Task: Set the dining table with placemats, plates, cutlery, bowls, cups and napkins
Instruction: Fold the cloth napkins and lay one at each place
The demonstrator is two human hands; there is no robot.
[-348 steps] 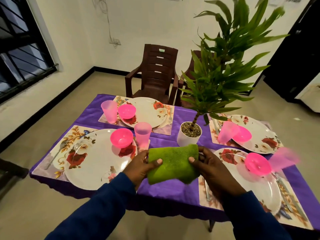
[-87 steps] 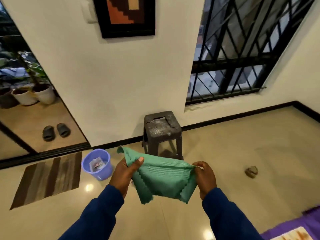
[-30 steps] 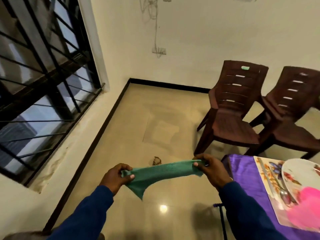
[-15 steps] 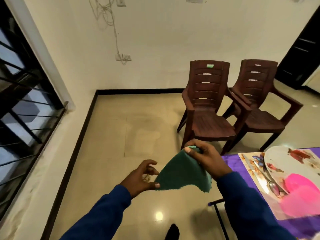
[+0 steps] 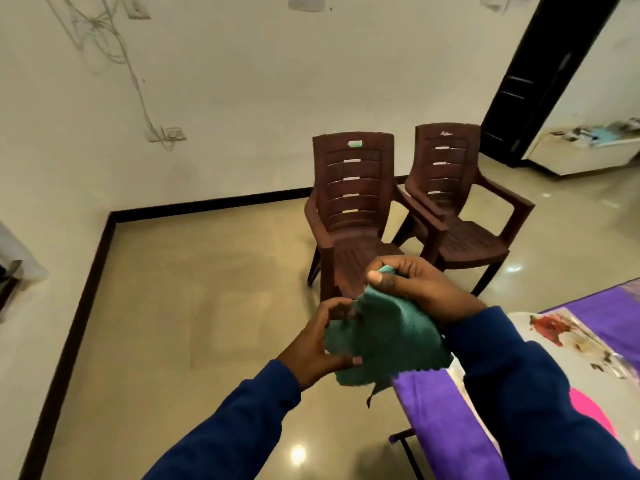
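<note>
A green cloth napkin [image 5: 388,337] hangs folded between my two hands, just off the table's left corner. My right hand [image 5: 419,289] pinches its top corner between thumb and fingers. My left hand [image 5: 322,344] grips its lower left edge, thumb underneath. The table with the purple cloth [image 5: 436,417] enters at the lower right. On it I see a white floral plate [image 5: 571,344] and part of a pink bowl [image 5: 588,410], both blurred. My right sleeve hides much of that place setting.
Two brown plastic chairs [image 5: 353,216] [image 5: 460,209] stand on the tiled floor behind my hands. A dark doorway [image 5: 530,81] opens at the right. Bare floor stretches to the left up to the wall. A black table leg [image 5: 408,452] shows below the cloth.
My view has swung right and closer to the table. My hands have come together, so the napkin is folded smaller, and it now hangs over the table's corner.
</note>
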